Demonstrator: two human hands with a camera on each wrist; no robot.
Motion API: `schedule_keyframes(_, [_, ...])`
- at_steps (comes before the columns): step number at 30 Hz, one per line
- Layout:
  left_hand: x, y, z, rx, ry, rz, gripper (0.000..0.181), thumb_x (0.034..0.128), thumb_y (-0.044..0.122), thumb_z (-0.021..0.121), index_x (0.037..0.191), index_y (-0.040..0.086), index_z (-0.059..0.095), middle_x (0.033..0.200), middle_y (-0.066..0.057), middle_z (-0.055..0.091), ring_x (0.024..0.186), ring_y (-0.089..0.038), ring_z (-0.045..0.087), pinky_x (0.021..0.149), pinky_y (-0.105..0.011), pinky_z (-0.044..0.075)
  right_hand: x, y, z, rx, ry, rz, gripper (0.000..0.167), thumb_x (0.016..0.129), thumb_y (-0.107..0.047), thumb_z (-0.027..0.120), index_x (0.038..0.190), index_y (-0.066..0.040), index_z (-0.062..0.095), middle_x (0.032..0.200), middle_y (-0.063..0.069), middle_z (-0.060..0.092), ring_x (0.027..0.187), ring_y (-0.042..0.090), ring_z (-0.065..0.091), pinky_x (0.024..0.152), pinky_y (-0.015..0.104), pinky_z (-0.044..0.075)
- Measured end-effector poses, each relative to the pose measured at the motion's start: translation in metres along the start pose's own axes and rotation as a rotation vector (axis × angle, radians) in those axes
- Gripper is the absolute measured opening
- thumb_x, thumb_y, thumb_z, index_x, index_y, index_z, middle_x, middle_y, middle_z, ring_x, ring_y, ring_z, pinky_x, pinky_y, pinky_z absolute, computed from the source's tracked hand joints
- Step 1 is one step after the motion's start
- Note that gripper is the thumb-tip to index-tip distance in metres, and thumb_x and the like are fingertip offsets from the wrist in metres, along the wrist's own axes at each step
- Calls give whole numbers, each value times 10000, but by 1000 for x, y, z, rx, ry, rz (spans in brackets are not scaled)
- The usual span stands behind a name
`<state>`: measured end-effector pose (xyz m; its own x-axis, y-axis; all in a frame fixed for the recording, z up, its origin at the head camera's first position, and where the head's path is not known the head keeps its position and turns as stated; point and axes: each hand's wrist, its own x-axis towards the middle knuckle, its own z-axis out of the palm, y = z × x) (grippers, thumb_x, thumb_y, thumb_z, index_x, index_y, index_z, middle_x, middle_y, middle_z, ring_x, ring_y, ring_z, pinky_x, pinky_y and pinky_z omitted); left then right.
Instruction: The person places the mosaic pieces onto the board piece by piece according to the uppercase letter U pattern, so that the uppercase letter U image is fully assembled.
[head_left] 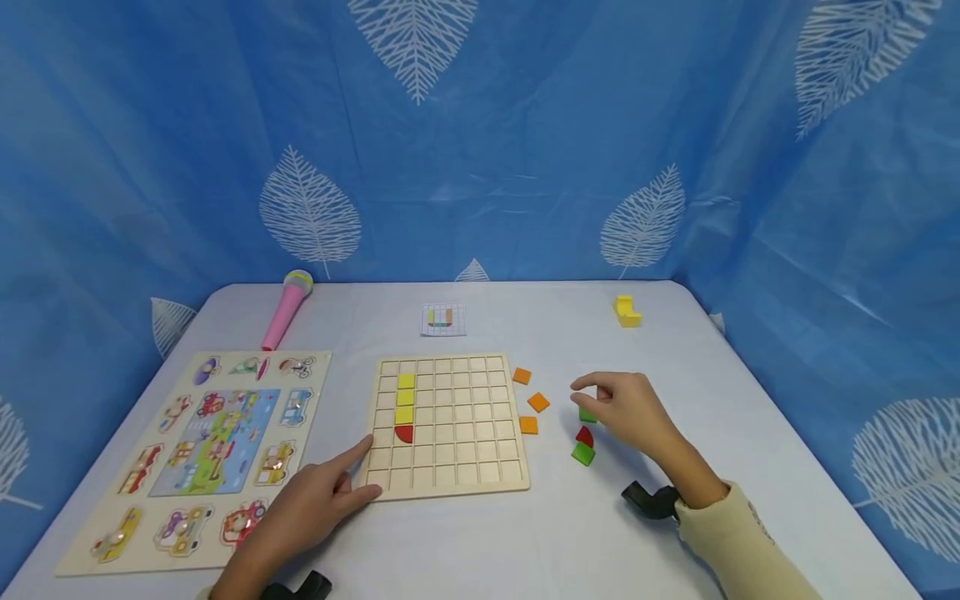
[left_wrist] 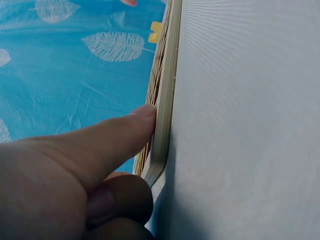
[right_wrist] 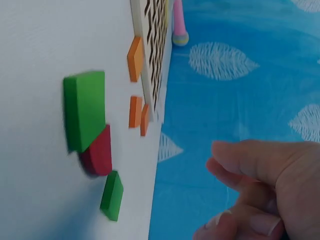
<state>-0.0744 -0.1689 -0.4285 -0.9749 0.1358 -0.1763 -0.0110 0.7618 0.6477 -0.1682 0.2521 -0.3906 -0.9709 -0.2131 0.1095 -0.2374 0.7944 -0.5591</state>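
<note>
A pale wooden grid board (head_left: 465, 454) lies in the middle of the table, with yellow square tiles (head_left: 405, 397) in a column and a red quarter-round tile (head_left: 403, 433) just below them. My left hand (head_left: 311, 504) touches the board's lower left edge with thumb and index finger; its other fingers are curled under. Over the right side hovers my right hand (head_left: 630, 412), thumb and index finger apart with nothing between them. Near it lie a green tile (right_wrist: 87, 110), a red quarter-round tile (right_wrist: 101, 154) and another green tile (right_wrist: 112, 196), the farther one partly hidden in the head view.
Three orange tiles (head_left: 538, 402) lie along the board's right side. A small pattern card (head_left: 442, 320) is behind the board. At left are a picture puzzle board (head_left: 300, 450) and a pink toy microphone (head_left: 285, 312); a yellow block (head_left: 627, 312) stands at back right.
</note>
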Motion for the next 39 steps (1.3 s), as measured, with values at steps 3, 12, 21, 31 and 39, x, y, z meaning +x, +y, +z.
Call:
schedule_keyframes(3, [-1, -1, 0, -2, 7, 6, 731, 913, 444, 755, 1533, 152, 499, 606, 62, 488, 497, -84, 396, 489, -258, 322, -4, 8, -1, -3, -15, 21, 175, 903, -200, 802, 1063, -130, 803, 564, -20, 414, 523, 185, 406, 480, 272, 302])
schedule_keyframes(12, [1, 2, 4, 12, 24, 17, 717, 913, 417, 763, 1526, 144, 509, 596, 67, 479, 488, -82, 386, 482, -253, 311, -21, 28, -2, -2, -101, 45, 77, 873, -260, 832, 924, -216, 794, 560, -57, 384, 514, 131, 357, 482, 255, 266])
schedule_keyframes(21, [1, 4, 6, 3, 24, -6, 723, 905, 421, 772, 1523, 151, 514, 592, 53, 474, 491, -90, 385, 478, -251, 299, -44, 38, -1, 16, -143, 108, 95, 853, -311, 845, 871, -260, 767, 544, -65, 404, 489, 94, 342, 470, 242, 269])
schedule_keyframes(31, [1, 2, -3, 32, 42, 20, 725, 916, 419, 760, 1531, 138, 500, 604, 65, 476, 499, -88, 394, 485, -255, 308, -48, 38, 4, -18, -104, 51, 179, 824, -362, 866, 902, -242, 758, 558, -73, 417, 500, 74, 345, 485, 248, 302])
schedule_keyframes(39, [-2, -1, 1, 21, 30, 27, 715, 921, 411, 758, 1527, 128, 504, 615, 68, 475, 499, -78, 388, 484, -255, 316, -54, 36, 10, -60, -92, 65, 231, 812, -388, 873, 921, -218, 760, 562, -70, 413, 496, 71, 335, 474, 250, 302])
